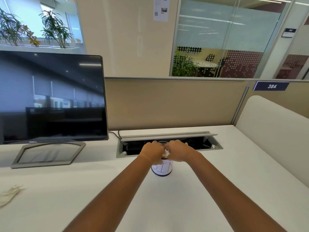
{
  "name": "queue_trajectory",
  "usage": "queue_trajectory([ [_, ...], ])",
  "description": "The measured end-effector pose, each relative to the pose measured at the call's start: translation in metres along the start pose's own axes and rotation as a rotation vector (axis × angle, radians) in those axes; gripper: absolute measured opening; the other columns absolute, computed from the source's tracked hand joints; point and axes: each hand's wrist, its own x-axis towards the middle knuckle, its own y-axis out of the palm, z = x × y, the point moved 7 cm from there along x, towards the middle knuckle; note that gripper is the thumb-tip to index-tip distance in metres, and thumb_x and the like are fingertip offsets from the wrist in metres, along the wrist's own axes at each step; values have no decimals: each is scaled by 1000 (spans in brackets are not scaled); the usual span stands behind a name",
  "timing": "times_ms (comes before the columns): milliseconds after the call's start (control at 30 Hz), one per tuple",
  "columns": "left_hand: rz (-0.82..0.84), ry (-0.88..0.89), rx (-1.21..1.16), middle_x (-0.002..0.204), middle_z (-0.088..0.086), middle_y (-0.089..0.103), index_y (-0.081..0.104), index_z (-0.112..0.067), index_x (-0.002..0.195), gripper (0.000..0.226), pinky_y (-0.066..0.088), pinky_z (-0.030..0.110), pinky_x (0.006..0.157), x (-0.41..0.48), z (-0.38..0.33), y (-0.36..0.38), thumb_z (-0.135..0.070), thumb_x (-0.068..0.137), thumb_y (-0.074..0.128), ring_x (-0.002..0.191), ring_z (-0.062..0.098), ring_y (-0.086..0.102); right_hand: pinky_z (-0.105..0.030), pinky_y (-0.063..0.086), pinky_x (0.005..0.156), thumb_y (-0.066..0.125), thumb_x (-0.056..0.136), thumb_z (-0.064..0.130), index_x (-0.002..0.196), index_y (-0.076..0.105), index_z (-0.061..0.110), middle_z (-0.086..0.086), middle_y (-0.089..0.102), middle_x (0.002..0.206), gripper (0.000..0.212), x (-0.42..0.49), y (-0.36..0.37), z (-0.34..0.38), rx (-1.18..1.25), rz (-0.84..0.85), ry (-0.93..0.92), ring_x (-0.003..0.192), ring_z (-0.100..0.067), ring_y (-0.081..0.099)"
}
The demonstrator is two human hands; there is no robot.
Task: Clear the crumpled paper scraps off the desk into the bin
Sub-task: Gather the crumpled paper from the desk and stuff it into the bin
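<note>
A small mesh bin [162, 170] with a white label reading "BIN" stands on the white desk [192, 195], in front of the cable tray. My left hand [152, 151] and my right hand [178, 151] meet right over the bin's mouth, fingers curled downward. Between them shows a white crumpled paper scrap [166, 153], pinched by both hands just above the rim. How much paper lies inside the bin is hidden by my hands. Another crumpled scrap [9, 195] lies at the desk's far left edge.
A dark Dell monitor [50, 97] on a grey stand [48, 154] occupies the left. An open cable tray [168, 144] with its lid raised runs behind the bin. A beige partition [175, 104] closes the back, and a curved white divider [274, 128] the right.
</note>
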Motion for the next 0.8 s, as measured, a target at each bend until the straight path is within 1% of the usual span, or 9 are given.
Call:
queue_trajectory([
  [133,-207,11,-90,144,7,41,46,-16,134,45,36,36,104,-35,2,-12,-21,90,55,131,25,36,-49,30,111,49,86,3,123,57,19,-8,57,125,41,-32,-10,8,191,-235,-50,119,-27,50],
  [200,-319,-12,-162,153,5,30,39,-20,139,49,29,34,109,-61,9,-7,-23,92,52,139,22,28,-31,38,104,48,86,-3,123,56,8,-12,56,127,39,-52,-1,17,327,-351,-106,119,-28,50],
  [267,-359,-76,-206,158,1,18,28,-25,144,53,22,29,114,-89,20,9,-26,95,47,144,16,19,-5,32,93,47,86,-5,123,54,2,-14,56,127,38,-71,21,26,489,-398,-148,121,-26,50],
  [300,-348,-121,-214,159,-1,13,23,-27,146,55,18,27,116,-104,26,20,-28,96,45,145,15,16,1,28,92,48,87,-5,125,52,3,-12,54,129,39,-77,37,31,527,-389,-146,123,-23,49],
  [500,-202,-395,-302,159,2,11,13,-26,148,61,16,29,118,-192,67,81,-32,96,45,146,16,13,-9,24,104,46,95,14,138,37,17,2,37,143,45,-82,131,89,450,-173,-196,132,-8,37],
  [633,-239,-493,-244,137,20,50,52,-15,131,62,46,36,99,-238,82,82,-28,75,76,129,26,49,-23,24,113,42,97,21,145,25,18,-3,25,151,51,-77,156,130,355,-52,-240,138,-16,28],
  [700,-220,-511,-262,132,19,56,57,-12,127,56,47,37,96,-256,86,85,-24,75,76,126,24,52,-29,24,113,35,96,40,147,19,24,-5,17,155,55,-75,162,148,311,14,-264,141,-21,22],
  [733,-223,-533,-261,120,19,64,65,-12,117,57,53,37,87,-264,90,86,-25,65,83,116,21,60,-31,23,113,31,95,44,147,18,26,-6,14,156,56,-75,165,156,287,40,-283,142,-24,20],
  [800,-262,-544,-235,103,17,72,73,-12,101,55,57,35,72,-280,97,88,-25,51,91,100,19,69,-33,23,114,34,99,27,146,21,28,-7,14,157,48,-76,172,169,214,66,-354,143,-25,18],
])
